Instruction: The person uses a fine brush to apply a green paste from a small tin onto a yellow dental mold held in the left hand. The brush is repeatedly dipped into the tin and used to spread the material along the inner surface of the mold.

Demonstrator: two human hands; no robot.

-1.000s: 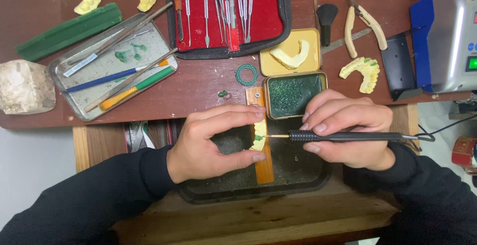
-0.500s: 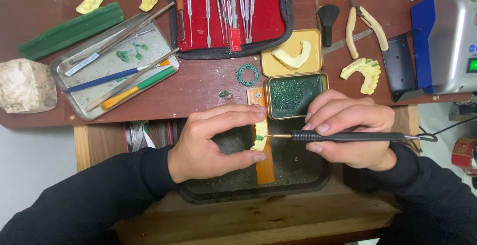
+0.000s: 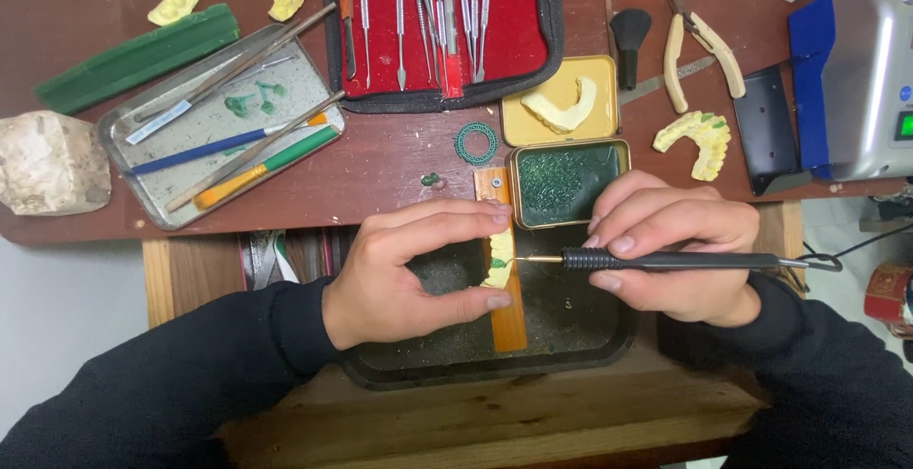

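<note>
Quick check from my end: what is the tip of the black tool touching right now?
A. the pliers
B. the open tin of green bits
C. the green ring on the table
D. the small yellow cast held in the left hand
D: the right hand holds the black tool level, its metal tip meeting the yellow cast pinched in the left hand over the wooden peg.

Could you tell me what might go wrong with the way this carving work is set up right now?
The black electric wax pen has its metal tip at the small yellow dental cast, close to the left hand fingertips, so a slip might hurt them. The open green-filled tin sits just behind the right hand and could be knocked.
</note>
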